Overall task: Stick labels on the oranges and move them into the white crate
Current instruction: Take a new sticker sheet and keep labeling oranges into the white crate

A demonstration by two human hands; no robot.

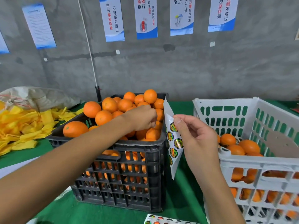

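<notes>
Reaching across a black crate (134,167), the left hand (142,118) hangs over the heaped oranges (113,109) with its fingers curled downward among the fruit near the crate's right side; whether they have closed on one cannot be told, because the fingertips are hidden behind the knuckles. The oranges are bright, smooth-skinned and round to slightly oval, piled above the rim, and more show through the slotted walls lower down. One large oval orange (75,128) lies at the near left corner with a small green stem mark showing.

The right hand (195,139) pinches a white sticker sheet (172,143) between thumb and fingers, holding it upright in the gap between the two crates. The sheet carries round shiny labels with dark rims and yellow-green centres, set in columns; its top corner rises bare and white.

A white crate (258,162) stands to the right on the green table cover (97,212), and several oranges (239,147) already lie inside it, with more visible through its lower slots. A second sheet of labels (161,220) lies flat at the near edge. Yellow foam nets (29,125) are heaped at the left, and posters (145,16) hang on the grey wall behind.
</notes>
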